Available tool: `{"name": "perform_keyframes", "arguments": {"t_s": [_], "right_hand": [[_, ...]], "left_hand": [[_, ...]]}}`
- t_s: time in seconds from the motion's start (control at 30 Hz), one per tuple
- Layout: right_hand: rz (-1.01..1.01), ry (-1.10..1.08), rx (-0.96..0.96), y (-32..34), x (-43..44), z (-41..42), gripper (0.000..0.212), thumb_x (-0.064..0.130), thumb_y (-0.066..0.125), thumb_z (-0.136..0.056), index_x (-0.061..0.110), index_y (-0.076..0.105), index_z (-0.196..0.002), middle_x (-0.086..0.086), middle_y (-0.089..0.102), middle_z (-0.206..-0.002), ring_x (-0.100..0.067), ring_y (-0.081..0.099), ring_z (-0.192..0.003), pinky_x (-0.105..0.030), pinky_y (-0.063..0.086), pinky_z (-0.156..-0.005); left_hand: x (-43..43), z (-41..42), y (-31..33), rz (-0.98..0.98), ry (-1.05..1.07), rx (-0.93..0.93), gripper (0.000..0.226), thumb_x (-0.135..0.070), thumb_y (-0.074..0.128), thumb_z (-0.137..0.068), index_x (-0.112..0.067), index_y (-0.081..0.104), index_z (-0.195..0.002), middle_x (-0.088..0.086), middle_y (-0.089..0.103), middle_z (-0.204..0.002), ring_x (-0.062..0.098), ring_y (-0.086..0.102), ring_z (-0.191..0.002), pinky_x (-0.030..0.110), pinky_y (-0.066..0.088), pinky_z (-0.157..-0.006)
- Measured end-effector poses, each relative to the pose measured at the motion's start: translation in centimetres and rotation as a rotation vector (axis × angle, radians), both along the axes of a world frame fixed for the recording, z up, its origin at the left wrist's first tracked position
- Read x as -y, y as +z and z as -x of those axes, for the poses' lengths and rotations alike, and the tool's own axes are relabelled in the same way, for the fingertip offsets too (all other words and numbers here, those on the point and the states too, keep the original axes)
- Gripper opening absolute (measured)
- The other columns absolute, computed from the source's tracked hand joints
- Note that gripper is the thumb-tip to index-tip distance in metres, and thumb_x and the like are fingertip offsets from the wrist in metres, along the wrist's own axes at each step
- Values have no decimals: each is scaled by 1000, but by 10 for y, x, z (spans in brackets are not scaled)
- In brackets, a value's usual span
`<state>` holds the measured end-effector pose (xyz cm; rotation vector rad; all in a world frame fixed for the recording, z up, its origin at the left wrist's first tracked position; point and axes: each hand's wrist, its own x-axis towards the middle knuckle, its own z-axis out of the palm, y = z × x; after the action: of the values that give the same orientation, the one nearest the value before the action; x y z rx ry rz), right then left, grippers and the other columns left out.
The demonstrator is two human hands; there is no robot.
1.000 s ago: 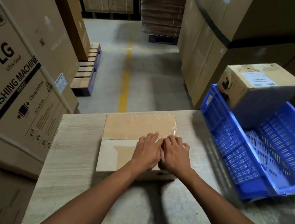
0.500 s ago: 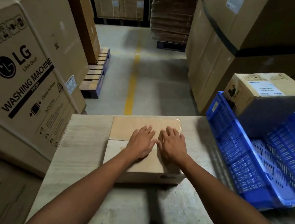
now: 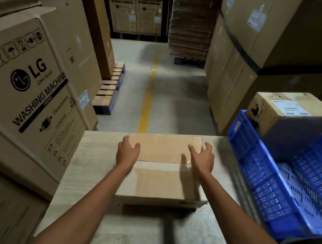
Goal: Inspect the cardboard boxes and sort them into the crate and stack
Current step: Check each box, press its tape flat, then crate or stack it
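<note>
A flat taped cardboard box [image 3: 161,178] lies on the pale wooden table [image 3: 86,166] in front of me. My left hand [image 3: 127,152] rests at the box's far left corner with fingers spread. My right hand [image 3: 201,157] sits at the far right corner, fingers spread over the glossy tape. Neither hand curls round the box. To the right stands a blue plastic crate [image 3: 279,182], tilted, with a labelled cardboard box [image 3: 291,113] propped on its far rim.
A large washing-machine carton [image 3: 29,98] stands close on the left of the table. Tall cartons [image 3: 259,58] rise at the right behind the crate. An aisle with a yellow floor line [image 3: 147,99] and a wooden pallet [image 3: 108,92] runs ahead.
Both hands have slid apart from the middle of the box top to its far left and right corners. The view has tilted upward a little.
</note>
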<state>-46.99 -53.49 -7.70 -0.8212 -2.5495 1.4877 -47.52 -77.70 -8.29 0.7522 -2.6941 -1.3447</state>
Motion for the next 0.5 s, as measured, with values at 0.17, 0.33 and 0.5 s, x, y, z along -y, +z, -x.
{"name": "perform_keyframes", "arguments": {"t_s": [0.17,0.33,0.5], "right_hand": [[59,-179,-32,40,5,0,61,65,48,-93,27,47,-142,-18,42,-140,-37,44,-127,-46,40,-99],[100,-262,-174,48,6,-7,61,74,42,-90,26,47,-128,-16,44,-132,-34,51,-115,-45,45,-93],[64,-273,-121,24,3,-24,61,66,59,-86,16,42,-117,-18,48,-127,-35,55,-109,-45,50,-88]], "left_hand": [[2,2,38,-56,153,-115,54,-48,48,-98,-22,41,-145,12,42,-140,36,51,-119,41,42,-99],[9,-1,50,-137,185,-304,46,-57,39,-99,-22,59,-122,8,58,-122,27,56,-109,36,43,-85],[10,-23,27,-112,159,-289,27,-44,58,-95,-20,56,-108,9,61,-112,25,62,-98,35,51,-73]]}}
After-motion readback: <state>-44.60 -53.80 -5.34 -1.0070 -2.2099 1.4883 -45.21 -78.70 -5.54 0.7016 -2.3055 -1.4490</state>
